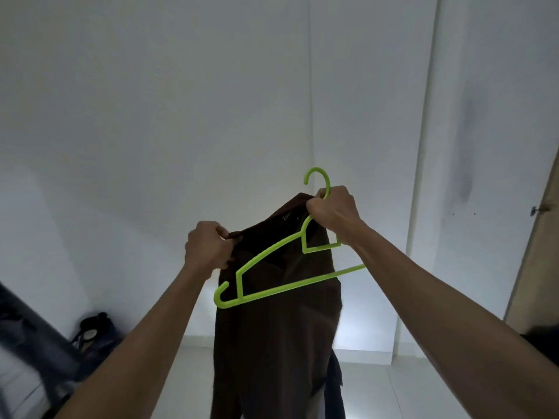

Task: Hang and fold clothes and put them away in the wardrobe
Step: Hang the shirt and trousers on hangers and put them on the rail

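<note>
left hand: left hand (208,248) is curled tight, pinching one top edge of the brown garment (281,328) at its left side, held up at chest height in mid-air.
garment: soft, limp dark brown cloth hanging straight down from both grips, its lower part falling out of view at the near edge; a small label shows inside the top opening. it looks light to middling in weight and should sag wherever it is let go, so the top edge is the sensible place to hold.
hanger: lime green hanger (272,267) lies tilted across the front of the cloth, its hook uppermost at the right; thin stiff plastic, probably light and a bit slippery against fabric. best taken at the neck under the hook.
right hand: right hand (334,211) is closed round the hanger's neck and seems to pinch the garment's other top corner too.
step: hanger is not yet inside the garment, as i judge it.
room: white walls far ahead, pale tiled floor (393,388) below, dark bag (93,328) low at the left, wooden door edge (541,237) at the right.
</note>
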The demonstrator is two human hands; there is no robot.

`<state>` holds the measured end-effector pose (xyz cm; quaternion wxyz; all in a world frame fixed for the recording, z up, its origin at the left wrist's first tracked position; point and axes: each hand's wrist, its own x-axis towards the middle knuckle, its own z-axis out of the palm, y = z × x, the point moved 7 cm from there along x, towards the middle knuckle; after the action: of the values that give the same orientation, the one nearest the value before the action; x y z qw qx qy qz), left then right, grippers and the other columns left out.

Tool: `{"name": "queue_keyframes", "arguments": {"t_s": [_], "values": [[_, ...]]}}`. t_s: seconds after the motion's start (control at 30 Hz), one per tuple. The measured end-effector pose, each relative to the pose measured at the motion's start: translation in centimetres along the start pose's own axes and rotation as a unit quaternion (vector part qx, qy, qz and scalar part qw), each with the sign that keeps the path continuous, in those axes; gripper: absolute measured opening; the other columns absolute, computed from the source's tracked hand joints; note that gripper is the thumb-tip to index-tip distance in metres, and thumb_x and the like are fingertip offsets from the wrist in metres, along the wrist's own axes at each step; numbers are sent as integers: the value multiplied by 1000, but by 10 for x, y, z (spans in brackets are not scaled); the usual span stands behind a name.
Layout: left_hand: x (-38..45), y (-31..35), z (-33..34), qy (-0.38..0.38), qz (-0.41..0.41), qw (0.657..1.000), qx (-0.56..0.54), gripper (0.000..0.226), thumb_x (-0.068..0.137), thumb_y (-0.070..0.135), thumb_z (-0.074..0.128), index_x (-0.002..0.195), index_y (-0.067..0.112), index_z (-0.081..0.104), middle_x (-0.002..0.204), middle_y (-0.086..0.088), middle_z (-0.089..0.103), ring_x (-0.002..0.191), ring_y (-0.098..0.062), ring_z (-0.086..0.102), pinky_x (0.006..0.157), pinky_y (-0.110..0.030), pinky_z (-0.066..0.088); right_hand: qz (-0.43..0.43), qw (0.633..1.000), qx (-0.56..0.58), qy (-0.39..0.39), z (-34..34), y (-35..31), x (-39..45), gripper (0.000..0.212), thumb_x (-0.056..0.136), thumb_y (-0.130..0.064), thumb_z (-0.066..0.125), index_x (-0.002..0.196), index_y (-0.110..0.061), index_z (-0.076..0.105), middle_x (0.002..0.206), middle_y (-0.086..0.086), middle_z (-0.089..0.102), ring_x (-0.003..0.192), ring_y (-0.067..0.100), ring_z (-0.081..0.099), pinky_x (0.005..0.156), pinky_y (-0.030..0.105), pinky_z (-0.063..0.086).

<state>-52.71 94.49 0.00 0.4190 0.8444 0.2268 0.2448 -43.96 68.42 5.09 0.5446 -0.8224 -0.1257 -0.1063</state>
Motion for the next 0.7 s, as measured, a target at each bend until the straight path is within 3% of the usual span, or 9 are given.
{"name": "queue_keyframes", "arguments": {"t_s": [0.1, 0.2, 0.27, 0.33, 0.4, 0.47, 0.53, 0.7], "values": [[-5, 0, 5, -50, -94, 961, -256, 16, 87, 6, 74, 96, -6, 67, 87, -17, 71, 67, -24, 69, 46, -27, 55, 2, 1000, -7, 5, 11, 0, 1, 12, 76, -12, 54, 64, -14, 53, 64, 1, 51, 59, 18, 48, 54, 29, 37], [-5, 4, 7, -67, -93, 945, -307, 16, 92, 10, 69, 104, -1, 67, 84, -12, 69, 70, -21, 66, 57, -30, 56, 2, 1000, -28, -7, 18, 3, 5, 9, 75, -16, 57, 68, -12, 60, 67, 4, 58, 63, 19, 54, 56, 28, 42], [0, 11, 5, -66, -44, 953, -293, 17, 92, 17, 69, 105, 6, 67, 85, -14, 70, 71, -23, 66, 63, -34, 53, 3, 999, -41, -20, 19, 8, 8, 11, 76, -18, 59, 72, -10, 65, 71, 5, 63, 68, 20, 58, 59, 29, 46], [6, 23, 0, -56, 14, 969, -241, 14, 92, 21, 70, 100, 11, 66, 80, -15, 70, 67, -24, 67, 58, -33, 53, 3, 998, -53, -23, 18, 13, 12, 14, 79, -24, 64, 79, -11, 69, 78, 3, 68, 77, 20, 62, 63, 30, 48], [13, 32, -5, -31, 54, 985, -160, 8, 90, 22, 69, 93, 16, 66, 82, -12, 71, 69, -25, 68, 56, -31, 52, -5, 999, -52, -15, 13, 16, 17, 28, 81, -43, 72, 81, -15, 68, 79, 0, 67, 82, 19, 62, 71, 34, 52], [19, 36, -9, -3, 69, 994, -79, 5, 87, 24, 68, 89, 20, 68, 89, -8, 70, 77, -24, 69, 61, -30, 53, -13, 999, -34, 0, 5, 13, 19, 53, 76, -64, 74, 72, -12, 63, 71, -1, 64, 72, 19, 60, 68, 34, 50], [21, 35, -11, 15, 70, 997, -12, 10, 86, 21, 65, 92, 17, 71, 91, -2, 65, 79, -18, 64, 66, -28, 51, -21, 1000, -11, 11, -4, 7, 19, 64, 70, -73, 73, 67, -10, 61, 63, 3, 63, 57, 18, 55, 61, 33, 46], [23, 23, -16, 30, 54, 995, 80, 17, 86, 14, 60, 94, 12, 74, 94, -2, 60, 86, -23, 59, 75, -30, 48, -22, 999, 21, 16, -23, -6, 15, 64, 68, -73, 75, 58, -14, 54, 52, 3, 59, 43, 13, 48, 52, 29, 41]]}}
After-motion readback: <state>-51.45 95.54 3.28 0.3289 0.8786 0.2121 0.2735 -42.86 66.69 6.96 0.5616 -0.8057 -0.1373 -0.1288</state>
